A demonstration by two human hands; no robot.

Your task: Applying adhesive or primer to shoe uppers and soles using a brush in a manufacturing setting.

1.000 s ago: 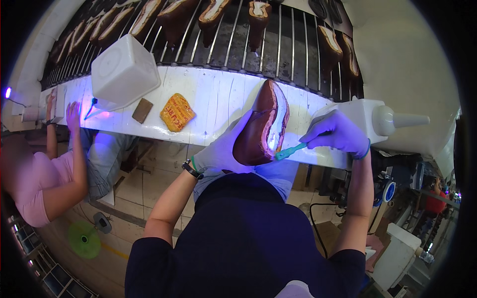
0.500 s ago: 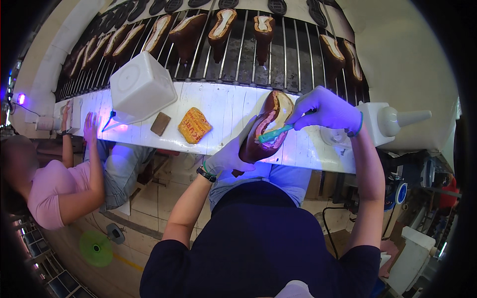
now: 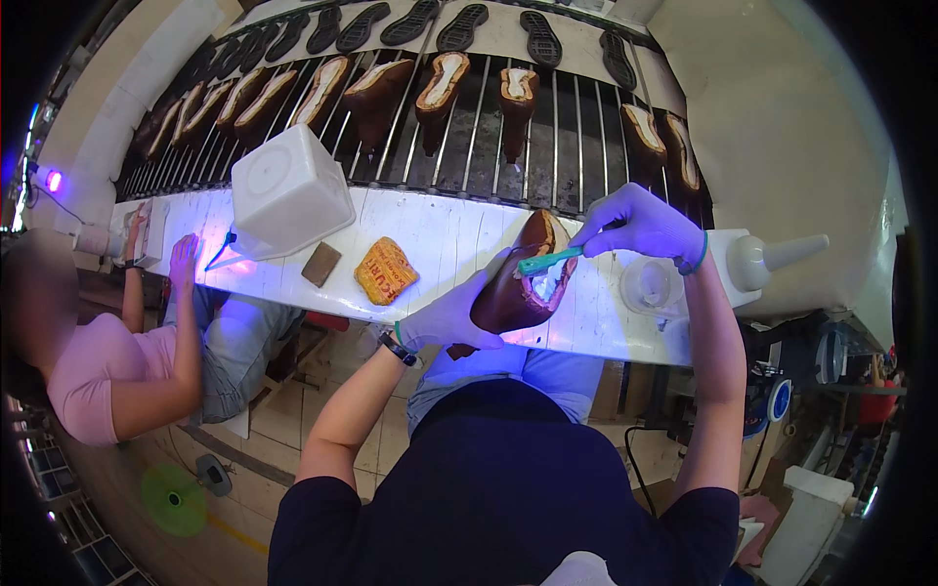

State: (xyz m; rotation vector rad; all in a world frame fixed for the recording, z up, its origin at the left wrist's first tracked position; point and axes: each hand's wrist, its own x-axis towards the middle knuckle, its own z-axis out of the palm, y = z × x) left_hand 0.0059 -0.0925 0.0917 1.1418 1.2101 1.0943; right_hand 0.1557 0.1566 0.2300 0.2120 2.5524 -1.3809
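Left grip (image 3: pixel 445 317) clasps a shoe (image 3: pixel 506 301), right grip (image 3: pixel 647 230) pinches a brush (image 3: pixel 550 260) over it, the brushing seemingly unfinished; beyond both, soles (image 3: pixel 543 38) lie separate.

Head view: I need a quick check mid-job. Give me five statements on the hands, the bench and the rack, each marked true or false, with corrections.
1. The gloved left hand holds the brown shoe upper. True.
2. The gloved right hand is empty. False: it holds a teal brush-like tool.
3. The yellow-orange pad lies right of the upper. False: it lies to the left, on the white bench.
4. Black soles lie beyond the barred rack. True.
5. The round clear dish is in the left hand. False: it sits on the bench.
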